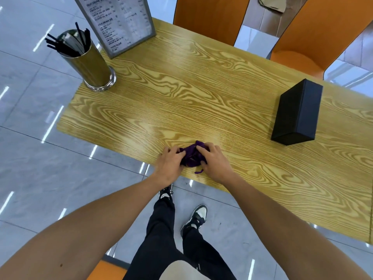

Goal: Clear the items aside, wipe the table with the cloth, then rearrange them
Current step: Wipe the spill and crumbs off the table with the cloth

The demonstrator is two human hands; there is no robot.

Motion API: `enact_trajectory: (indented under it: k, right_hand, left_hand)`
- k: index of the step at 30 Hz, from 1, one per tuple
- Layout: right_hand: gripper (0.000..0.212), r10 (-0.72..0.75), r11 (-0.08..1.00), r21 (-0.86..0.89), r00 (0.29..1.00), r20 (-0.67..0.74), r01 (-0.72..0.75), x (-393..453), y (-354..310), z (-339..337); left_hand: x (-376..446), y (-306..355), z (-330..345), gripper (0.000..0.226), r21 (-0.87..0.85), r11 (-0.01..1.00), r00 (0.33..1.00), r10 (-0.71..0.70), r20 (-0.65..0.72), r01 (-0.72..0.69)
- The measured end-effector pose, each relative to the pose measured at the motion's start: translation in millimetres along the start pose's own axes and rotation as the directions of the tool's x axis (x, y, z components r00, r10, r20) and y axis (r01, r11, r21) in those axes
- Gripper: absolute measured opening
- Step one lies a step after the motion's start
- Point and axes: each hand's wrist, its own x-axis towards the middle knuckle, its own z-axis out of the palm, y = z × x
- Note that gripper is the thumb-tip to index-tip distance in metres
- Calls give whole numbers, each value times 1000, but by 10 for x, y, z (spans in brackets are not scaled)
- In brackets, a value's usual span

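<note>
A crumpled purple cloth (191,156) lies near the front edge of the wooden table (201,93). My left hand (168,162) grips its left side and my right hand (215,162) grips its right side, fingers curled into the fabric. A metal cup with black straws (90,61) stands at the table's far left corner. Behind the cup, a framed menu stand (121,23) is upright. A black box (296,112) sits on the right part of the table.
Two orange chairs (210,15) (319,37) stand at the table's far side. An orange seat (105,269) shows at the bottom edge. My legs and shoes (193,217) are on the grey tiled floor by the table's front edge.
</note>
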Motion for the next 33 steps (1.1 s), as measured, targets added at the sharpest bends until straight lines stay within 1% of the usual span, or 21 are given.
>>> enact_trajectory:
  k: [2, 5, 13, 21, 25, 27, 29, 31, 33]
  right_hand:
    - [58, -3, 1000, -14, 1000, 4, 3, -49, -3, 11]
    - [58, 14, 999, -30, 1000, 3, -14, -133, 0, 35]
    - [53, 34, 999, -40, 999, -6, -34, -508, 140, 185]
    - [53, 54, 998, 16, 998, -39, -53, -922, 400, 261]
    - [53, 69, 997, 36, 997, -35, -68, -1135, 578, 261]
    - [52, 82, 996, 23, 996, -28, -81, -1261, 691, 254]
    - [50, 95, 995, 25, 995, -18, -95, -1388, 818, 232]
    - [46, 113, 993, 26, 993, 30, -114, -1488, 938, 182]
    - [41, 125, 992, -12, 987, 103, -125, -1548, 1066, 78]
  left_hand:
    - [-7, 71, 35, 36, 2, 1000, 1000, -8, -13, 8]
    - [-23, 147, 75, 30, -41, 999, 999, -7, -34, 5]
    - [-189, 378, 356, 28, -91, 995, 998, 40, -42, -43]
    - [-302, 742, 627, 28, -111, 992, 997, 60, -44, -64]
    - [-348, 979, 732, 31, -112, 990, 996, 85, -15, -86]
    - [-361, 1140, 754, 29, -104, 988, 993, 116, 17, -113]
    - [-362, 1319, 747, 24, -89, 983, 982, 166, 87, -158]
    - [-371, 1470, 730, 18, -138, 976, 955, 197, 224, -169]
    - [-369, 1619, 701, 13, -189, 970, 909, 213, 360, -152]
